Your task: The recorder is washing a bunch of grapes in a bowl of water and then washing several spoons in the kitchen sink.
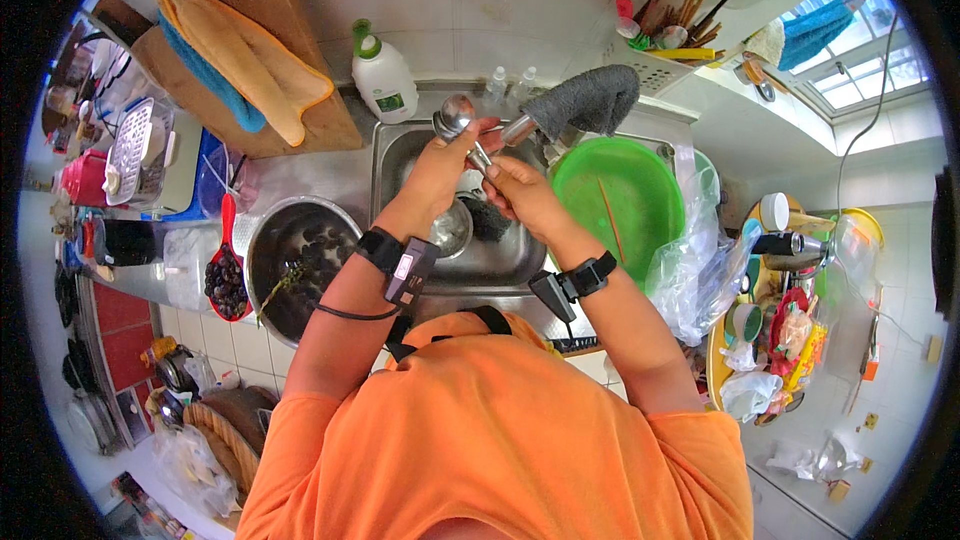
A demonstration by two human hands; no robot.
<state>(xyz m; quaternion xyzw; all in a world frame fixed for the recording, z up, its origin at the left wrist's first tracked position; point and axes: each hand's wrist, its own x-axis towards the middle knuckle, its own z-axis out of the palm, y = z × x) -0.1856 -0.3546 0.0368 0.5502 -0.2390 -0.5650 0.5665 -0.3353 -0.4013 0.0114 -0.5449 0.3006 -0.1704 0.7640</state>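
Note:
Over the steel sink, both hands are closed on a shiny metal spoon with a rounded bowl. My left hand grips it just below the bowl, which points away from me. Lower down, my right hand pinches the handle; a second piece of cutlery may lie along it, but I cannot tell. Beneath my hands in the sink are a round metal bowl and a dark scrubber or cloth. A grey cloth hangs over the faucet beside my right fingers.
A green basin with a chopstick stands right of the sink. To the left are a steel pot holding dark pieces and a red slotted spoon with dark round items. A white bottle and cutting boards stand behind.

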